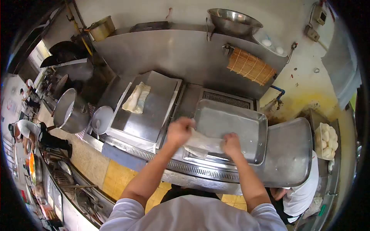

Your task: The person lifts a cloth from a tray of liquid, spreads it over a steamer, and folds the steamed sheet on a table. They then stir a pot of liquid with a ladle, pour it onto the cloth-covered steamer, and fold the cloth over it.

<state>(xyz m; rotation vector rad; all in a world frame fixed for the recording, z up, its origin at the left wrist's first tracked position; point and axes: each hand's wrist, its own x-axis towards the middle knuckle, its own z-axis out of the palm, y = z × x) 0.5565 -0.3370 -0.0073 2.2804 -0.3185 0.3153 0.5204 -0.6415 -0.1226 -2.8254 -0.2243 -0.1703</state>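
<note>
A whitish, folded cloth [207,142] is stretched between my two hands over the near left part of a shallow metal tray [246,111]. My left hand [179,133], slightly blurred, is closed on the cloth's left end. At the other end, my right hand [232,144] grips it with bent fingers. One loose corner of the cloth hangs toward the counter's front edge. To the left, a folded cream-coloured cloth [137,97] lies on a flat metal sheet [144,125].
A second metal tray [290,148] stands at the right, beside a person in white [302,192]. A container of round white items [327,140] sits farther right. Left are a large pot [73,111] and a metal bowl [102,119]. A rolled bamboo mat [251,66] hangs behind.
</note>
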